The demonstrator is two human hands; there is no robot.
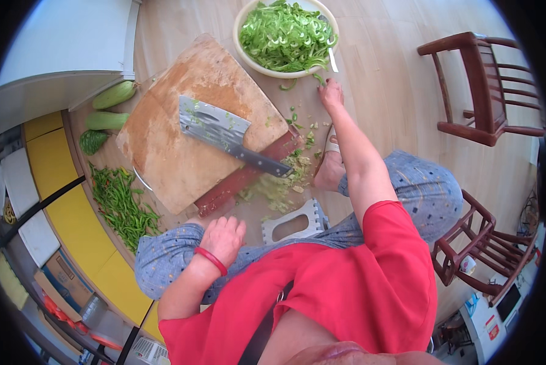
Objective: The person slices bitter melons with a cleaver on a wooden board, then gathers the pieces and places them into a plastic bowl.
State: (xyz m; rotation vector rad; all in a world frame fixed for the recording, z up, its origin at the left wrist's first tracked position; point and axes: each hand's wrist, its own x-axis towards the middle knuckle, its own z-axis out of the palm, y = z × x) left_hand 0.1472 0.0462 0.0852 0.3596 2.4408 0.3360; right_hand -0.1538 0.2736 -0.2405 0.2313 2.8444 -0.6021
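Observation:
My right hand reaches down beside a large cream bowl, its fingers closed at a green vegetable strip just below the rim. Curled green vegetable slices heap up in the bowl, and a pale handle sticks out over its right side. Another green slice lies on the floor nearby. My left hand, with a red bangle at the wrist, rests on my left knee, fingers loosely apart and holding nothing. A cleaver with green scraps on its blade lies across the worn wooden chopping board.
Green chillies are piled on the floor at left, below several green gourds. Vegetable scraps litter the floor by the board's reddish support. A white plastic stool is near my legs. Wooden chairs stand at right.

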